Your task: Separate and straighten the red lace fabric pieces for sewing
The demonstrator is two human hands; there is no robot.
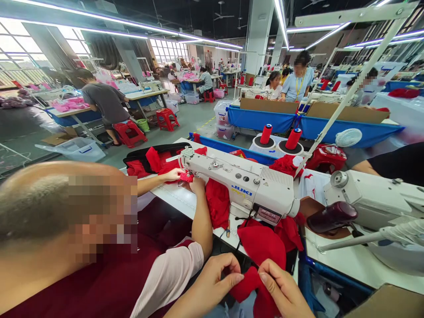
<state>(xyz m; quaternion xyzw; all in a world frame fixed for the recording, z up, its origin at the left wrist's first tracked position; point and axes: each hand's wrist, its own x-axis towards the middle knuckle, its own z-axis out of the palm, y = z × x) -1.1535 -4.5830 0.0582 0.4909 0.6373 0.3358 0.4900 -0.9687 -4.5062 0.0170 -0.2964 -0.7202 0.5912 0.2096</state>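
Observation:
Near the bottom centre, my left hand pinches the left edge of a piece of red fabric. My right hand grips the same fabric from the right, thumb and fingers closed on its upper edge. The fabric is stretched between the two hands and hangs below them. Just beyond it, more red cloth drapes over the front edge of the white sewing table. A white sewing machine stands on that table, past my hands.
A person in a dark red top sits close on the left, hands at the machine's needle end. Another sewing machine stands at right, beside a cardboard edge. Red thread cones stand behind the nearer machine.

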